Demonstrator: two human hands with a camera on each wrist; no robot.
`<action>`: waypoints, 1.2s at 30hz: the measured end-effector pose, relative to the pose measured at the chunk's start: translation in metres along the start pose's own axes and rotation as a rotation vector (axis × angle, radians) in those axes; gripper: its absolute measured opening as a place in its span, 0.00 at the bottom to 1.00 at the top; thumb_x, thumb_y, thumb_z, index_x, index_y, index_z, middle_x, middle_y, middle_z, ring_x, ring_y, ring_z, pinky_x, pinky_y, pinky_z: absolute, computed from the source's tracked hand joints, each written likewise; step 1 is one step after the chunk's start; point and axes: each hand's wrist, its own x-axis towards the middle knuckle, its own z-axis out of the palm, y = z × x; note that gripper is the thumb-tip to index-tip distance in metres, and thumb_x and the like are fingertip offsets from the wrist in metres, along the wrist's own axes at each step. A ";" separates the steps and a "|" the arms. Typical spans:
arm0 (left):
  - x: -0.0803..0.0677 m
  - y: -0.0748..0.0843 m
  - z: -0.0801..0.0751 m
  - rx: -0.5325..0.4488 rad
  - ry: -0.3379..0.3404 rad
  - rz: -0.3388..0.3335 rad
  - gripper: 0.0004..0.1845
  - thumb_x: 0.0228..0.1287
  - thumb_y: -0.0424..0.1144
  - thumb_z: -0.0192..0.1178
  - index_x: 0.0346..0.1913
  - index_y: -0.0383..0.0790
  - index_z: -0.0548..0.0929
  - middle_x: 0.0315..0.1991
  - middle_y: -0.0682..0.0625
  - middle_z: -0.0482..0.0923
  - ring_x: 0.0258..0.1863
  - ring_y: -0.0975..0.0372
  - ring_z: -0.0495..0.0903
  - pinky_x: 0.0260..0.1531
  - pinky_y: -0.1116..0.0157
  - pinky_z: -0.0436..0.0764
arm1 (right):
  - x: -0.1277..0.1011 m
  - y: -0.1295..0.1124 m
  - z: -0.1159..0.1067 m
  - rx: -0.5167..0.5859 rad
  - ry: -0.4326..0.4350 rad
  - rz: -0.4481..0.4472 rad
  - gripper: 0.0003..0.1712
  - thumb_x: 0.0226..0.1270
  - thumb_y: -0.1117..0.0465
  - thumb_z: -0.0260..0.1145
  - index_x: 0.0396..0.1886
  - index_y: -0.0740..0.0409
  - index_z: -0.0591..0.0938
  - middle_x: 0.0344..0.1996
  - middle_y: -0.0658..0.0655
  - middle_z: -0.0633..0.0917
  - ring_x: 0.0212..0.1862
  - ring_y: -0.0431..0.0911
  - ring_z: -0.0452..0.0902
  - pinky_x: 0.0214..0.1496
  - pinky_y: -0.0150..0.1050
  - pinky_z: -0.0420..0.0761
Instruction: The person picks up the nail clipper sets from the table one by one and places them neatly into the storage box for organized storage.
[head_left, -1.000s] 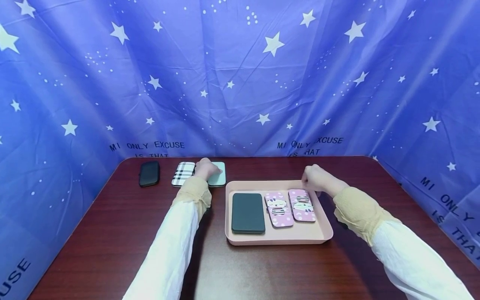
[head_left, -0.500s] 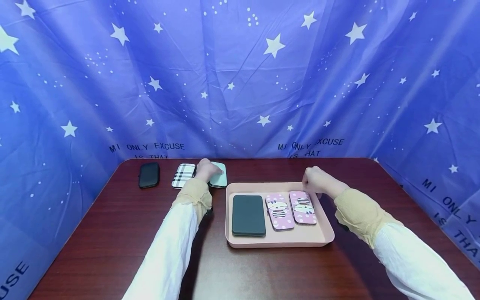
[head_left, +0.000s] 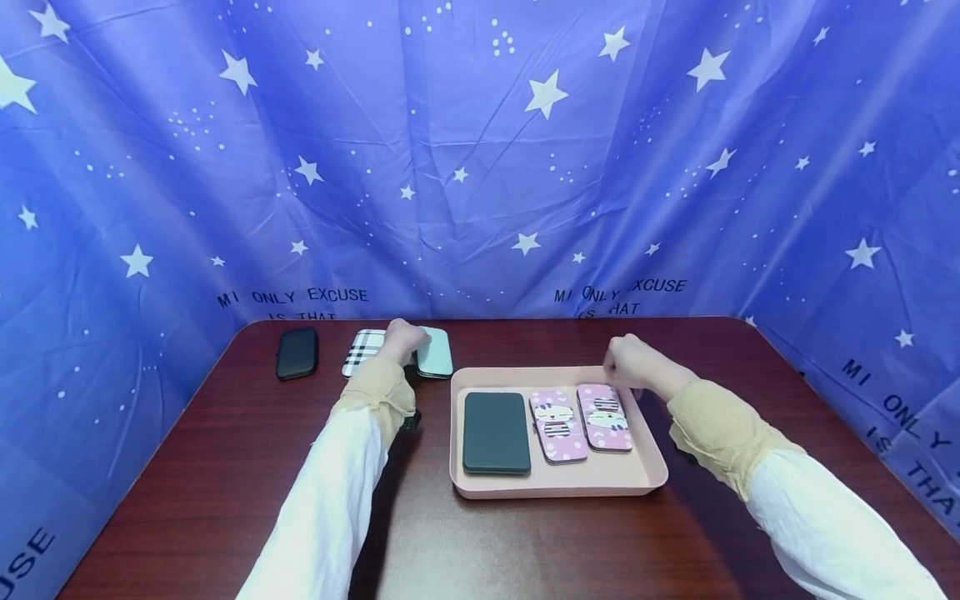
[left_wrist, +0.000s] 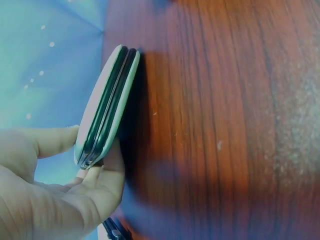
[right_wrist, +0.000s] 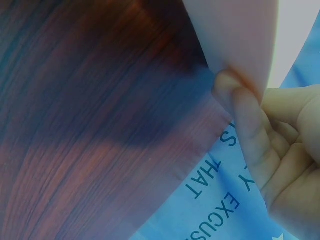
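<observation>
In the head view the left hand is at the left side of the mint case, near the back edge of the table, but its fingertips are hidden there. The left wrist view shows them: thumb on one face, fingers on the face toward the table, so they pinch the case by its end. Only this view shows the dark band along its edge. Whether some part of the case touches the table, I cannot tell.

The right hand is at the far right corner of the tray. From the head its fingertips are also hidden; the right wrist view shows thumb and fingers pinching the tray wall.

Only the head view gives the other cases: the plaid case, partly covered by the left hand, the black case farther left, and in the tray the dark case beside two pink cases.
</observation>
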 end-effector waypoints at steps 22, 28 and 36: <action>-0.023 0.039 -0.028 -0.313 -0.081 0.044 0.21 0.61 0.29 0.58 0.56 0.22 0.71 0.45 0.41 0.73 0.30 0.61 0.76 0.35 0.67 0.83 | 0.001 0.000 0.002 0.009 0.021 0.006 0.16 0.44 0.75 0.56 0.05 0.55 0.73 0.04 0.46 0.73 0.04 0.36 0.68 0.10 0.29 0.71; -0.034 0.055 -0.036 -0.371 -0.117 0.053 0.23 0.63 0.29 0.56 0.59 0.22 0.68 0.49 0.39 0.74 0.29 0.62 0.78 0.43 0.64 0.83 | 0.000 0.000 0.001 0.013 0.017 0.019 0.17 0.45 0.75 0.56 0.05 0.54 0.71 0.03 0.45 0.71 0.04 0.37 0.68 0.09 0.30 0.70; -0.051 0.071 -0.042 -0.424 -0.186 0.093 0.24 0.63 0.30 0.57 0.59 0.23 0.67 0.46 0.40 0.74 0.28 0.63 0.79 0.39 0.66 0.83 | -0.001 -0.002 0.000 0.006 0.026 -0.009 0.15 0.45 0.75 0.57 0.07 0.57 0.75 0.06 0.49 0.77 0.06 0.37 0.70 0.09 0.29 0.70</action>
